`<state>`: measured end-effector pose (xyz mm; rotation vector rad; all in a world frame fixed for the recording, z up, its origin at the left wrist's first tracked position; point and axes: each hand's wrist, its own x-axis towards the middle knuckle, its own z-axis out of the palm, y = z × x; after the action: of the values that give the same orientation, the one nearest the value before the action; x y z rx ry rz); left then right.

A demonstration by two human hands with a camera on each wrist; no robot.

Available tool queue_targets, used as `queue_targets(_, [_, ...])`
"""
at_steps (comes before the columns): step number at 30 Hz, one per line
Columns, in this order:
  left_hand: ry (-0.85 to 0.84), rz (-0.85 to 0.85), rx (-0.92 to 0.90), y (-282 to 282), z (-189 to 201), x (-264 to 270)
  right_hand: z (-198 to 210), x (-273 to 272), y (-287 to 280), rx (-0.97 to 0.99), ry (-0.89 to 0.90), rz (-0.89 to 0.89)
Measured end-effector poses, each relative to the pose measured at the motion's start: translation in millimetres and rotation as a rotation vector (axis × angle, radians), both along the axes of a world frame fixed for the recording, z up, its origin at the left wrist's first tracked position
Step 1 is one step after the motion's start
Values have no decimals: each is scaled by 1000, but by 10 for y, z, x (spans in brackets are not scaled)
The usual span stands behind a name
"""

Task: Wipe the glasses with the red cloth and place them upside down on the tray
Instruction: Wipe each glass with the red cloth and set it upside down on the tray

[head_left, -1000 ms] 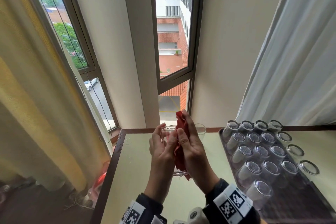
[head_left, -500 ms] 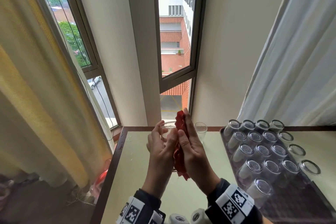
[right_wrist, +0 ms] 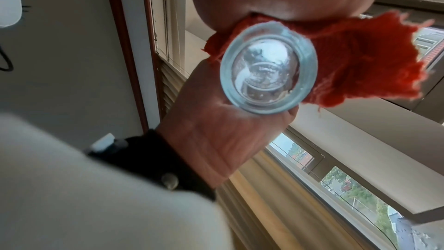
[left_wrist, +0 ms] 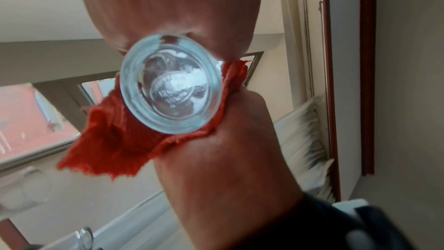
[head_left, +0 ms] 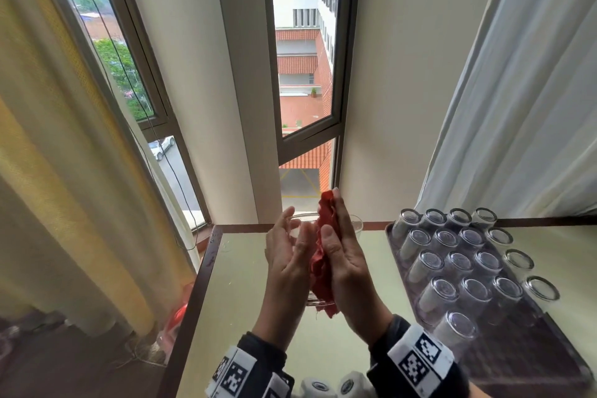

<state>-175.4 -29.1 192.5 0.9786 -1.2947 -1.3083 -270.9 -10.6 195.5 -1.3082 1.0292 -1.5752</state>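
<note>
Bare left hand [head_left: 287, 255] and right hand [head_left: 345, 258], no gloves. Dark sleeves [head_left: 265, 352] to both wrists. White wristbands [head_left: 416, 362] just behind the cuffs, printed with black square fiducial codes. Round metal stud [right_wrist: 169, 180] on the left cuff.

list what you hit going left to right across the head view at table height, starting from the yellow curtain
yellow curtain → left hand → red cloth → right hand → tray of upside-down glasses → three upside-down glasses on the table just past the tray's right edge.
</note>
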Motion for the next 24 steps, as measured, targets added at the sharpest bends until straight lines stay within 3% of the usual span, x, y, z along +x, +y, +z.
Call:
queue_targets(8, [38, -45, 19, 24, 107, 45, -156, 34, 71, 36, 72, -41])
queue_targets(11, [63, -53, 34, 66, 93, 21, -97, -5, 32, 41, 13, -16])
queue_targets(16, [-40, -14, 4, -11, -1, 13, -49, 8, 34, 21, 14, 2])
queue_targets(21, [56, -13, 6, -34, 97, 57, -152, 59, 73, 6, 121, -36])
queue_targets(24, [78, -26, 10, 8, 111, 45, -71, 2, 4, -10, 90, -18])
